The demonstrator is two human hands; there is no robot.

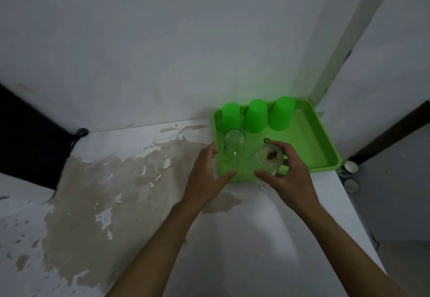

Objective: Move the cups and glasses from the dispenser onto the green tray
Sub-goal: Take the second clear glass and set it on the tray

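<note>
1. My right hand has its fingers curled around a clear glass, thumb on the near side, fingertips wrapped over the far rim. The glass sits over the near edge of the green tray, at about 6 o'clock on the tray.
2. My left hand is loose, fingers spread and gripping nothing, resting against the tray's near-left corner at about 8 o'clock, just beside a second clear glass.
3. Three green cups stand upside down in a row along the tray's far side, from 11 to 1 o'clock.
4. The glass in my grip points nearly upright, its long axis leaning a little back toward me, the round end with a brownish smear facing the camera. Whether that end is the mouth or the base I cannot tell.
5. Risk: I judge the glass to be close to the tray's lip; set down there, it could catch the rim and tip toward the white counter.
6. Risk: the two glasses stand near each other, so a careless slide to 9 o'clock could knock them together.
7. The glass is smooth; a slack grip might let it slip.
</note>
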